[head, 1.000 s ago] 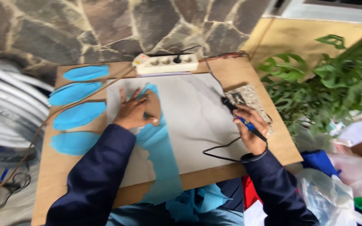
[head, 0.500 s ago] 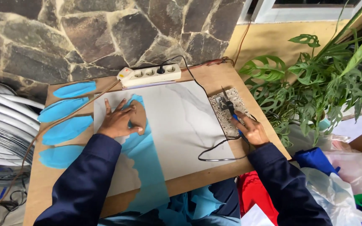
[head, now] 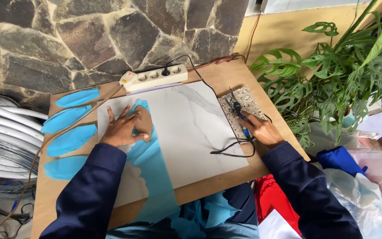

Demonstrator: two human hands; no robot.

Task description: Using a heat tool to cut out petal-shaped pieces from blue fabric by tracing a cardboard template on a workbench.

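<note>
- White tubing (head: 1,141): coiled at the far left, off the bench edge.
- Four blue leaf-shaped cut pieces (head: 69,139): laid out in a column on the left part of the wooden bench (head: 213,77), apart from the work, judged set aside as finished shapes.
- Left hand (head: 122,130): pressed flat with fingers spread, no closed grip, on the blue sheet (head: 155,170) and touching a brown template (head: 143,124); judged so placed to keep sheet and template from slipping.
- Blue sheet: draped over the left side of the marbled white board (head: 191,128) and hanging over the near edge of the bench.
- White power strip (head: 153,77): lying along the far edge of the bench beside the stone wall (head: 89,31), one black plug inserted.
- Speckled stone tile (head: 244,106): just right of the white board, judged a rest for a hot tip.
- Right hand (head: 261,130): grip closed around the blue handle of a corded tool (head: 237,110), its tip resting on the tile; the black cord (head: 231,150) loops over the white board.
- Green plants (head: 345,71): at the right, beside the bench.
- Change from one second earlier: the tool tip, then near the tile's near edge, is now farther up the tile; the left hand is unmoved on the sheet.
</note>
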